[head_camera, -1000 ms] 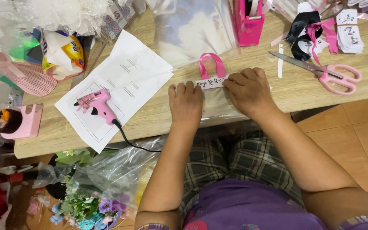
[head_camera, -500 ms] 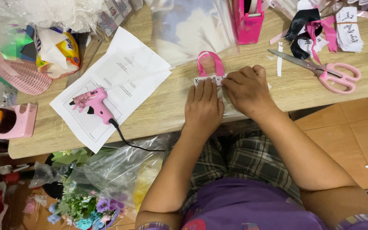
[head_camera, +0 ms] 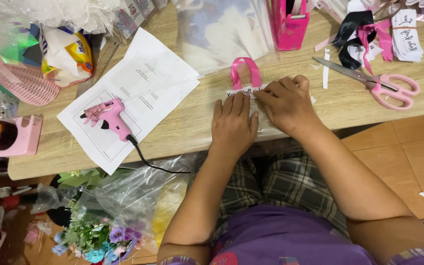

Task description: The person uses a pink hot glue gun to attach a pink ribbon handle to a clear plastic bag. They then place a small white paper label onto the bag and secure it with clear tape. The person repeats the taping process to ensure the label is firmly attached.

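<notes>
Both hands, left (head_camera: 233, 126) flat and right (head_camera: 284, 102) with fingers bent, press a white paper label (head_camera: 244, 92) under a pink ribbon loop (head_camera: 245, 72) on the wooden worktop (head_camera: 187, 130), pink scissors (head_camera: 376, 86) right, pink glue gun (head_camera: 106, 117) left.

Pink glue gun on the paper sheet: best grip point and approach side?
Probably the handle of the pink glue gun, taken from above. It lies flat on the white sheet, nozzle pointing left; the handle angles toward the table edge, where the black cord leaves. Avoid the nozzle end.
</notes>
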